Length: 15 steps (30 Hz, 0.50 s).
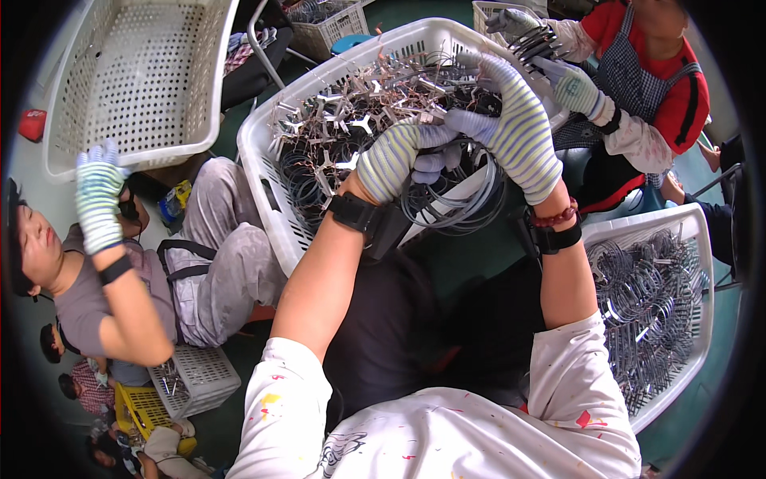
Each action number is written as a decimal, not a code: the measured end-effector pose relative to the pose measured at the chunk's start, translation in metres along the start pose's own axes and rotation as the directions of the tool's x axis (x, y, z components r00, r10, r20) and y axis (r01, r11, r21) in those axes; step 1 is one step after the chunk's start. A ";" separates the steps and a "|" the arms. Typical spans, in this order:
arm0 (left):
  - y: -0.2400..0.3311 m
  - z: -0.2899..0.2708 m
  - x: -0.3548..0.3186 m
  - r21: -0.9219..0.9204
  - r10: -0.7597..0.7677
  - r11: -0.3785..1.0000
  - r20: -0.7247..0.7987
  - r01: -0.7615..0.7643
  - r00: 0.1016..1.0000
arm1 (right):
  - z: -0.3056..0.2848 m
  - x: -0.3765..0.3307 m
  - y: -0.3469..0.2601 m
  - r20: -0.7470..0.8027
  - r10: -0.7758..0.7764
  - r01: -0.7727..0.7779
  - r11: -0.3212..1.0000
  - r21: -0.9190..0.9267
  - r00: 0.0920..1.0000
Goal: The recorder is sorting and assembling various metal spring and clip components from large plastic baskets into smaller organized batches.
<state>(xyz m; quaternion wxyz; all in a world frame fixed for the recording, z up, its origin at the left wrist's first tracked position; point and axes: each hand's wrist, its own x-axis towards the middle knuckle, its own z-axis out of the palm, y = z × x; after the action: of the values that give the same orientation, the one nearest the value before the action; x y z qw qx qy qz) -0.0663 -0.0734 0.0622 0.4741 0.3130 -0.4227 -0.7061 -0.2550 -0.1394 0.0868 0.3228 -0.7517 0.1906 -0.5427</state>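
Observation:
Both of my hands wear striped knit gloves with grey fingers, close together over the near right part of a large white crate. My left hand is closed on a coil of thin grey cable, which hangs in loops below the fingers. My right hand is just right of it, its thumb by the left fingertips and its other fingers stretched toward the crate's far side. Whether a strand lies against the right palm is hidden. Tangled cables with silvery Y-shaped metal pieces and copper-coloured wire ends fill the crate.
A white crate of coiled grey cables stands at my right. At left, a seated person raises a gloved hand by a large perforated white crate. Another person at far right holds a dark bundle. Smaller baskets stand lower left.

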 end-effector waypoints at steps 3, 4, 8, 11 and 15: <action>-0.006 -0.005 0.005 0.003 -0.015 1.000 0.068 0.015 0.998 | -0.008 0.006 -0.016 0.084 -0.229 0.243 0.900 -0.362 0.970; -0.004 -0.005 0.004 0.010 -0.023 1.000 0.056 0.023 0.998 | -0.005 0.008 -0.023 0.035 -0.262 0.258 0.901 -0.348 0.964; -0.002 -0.001 0.004 -0.115 -0.036 0.993 0.048 0.041 0.998 | -0.007 0.004 -0.009 0.184 -0.288 0.341 0.751 -0.565 0.940; -0.004 0.005 0.005 -0.031 -0.065 0.998 -0.079 0.063 0.995 | -0.008 -0.002 -0.010 0.221 -0.225 0.316 0.674 -0.668 0.949; -0.011 0.016 0.009 0.342 0.008 0.932 -0.353 0.121 0.936 | -0.006 -0.001 0.006 0.139 -0.253 0.289 0.843 -0.454 0.957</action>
<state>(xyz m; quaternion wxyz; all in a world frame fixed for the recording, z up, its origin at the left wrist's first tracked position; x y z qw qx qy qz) -0.0874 -0.0744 0.0588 0.4555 0.5262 -0.4445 -0.5639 -0.2604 -0.1444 0.0835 0.0578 -0.8461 0.1961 -0.4922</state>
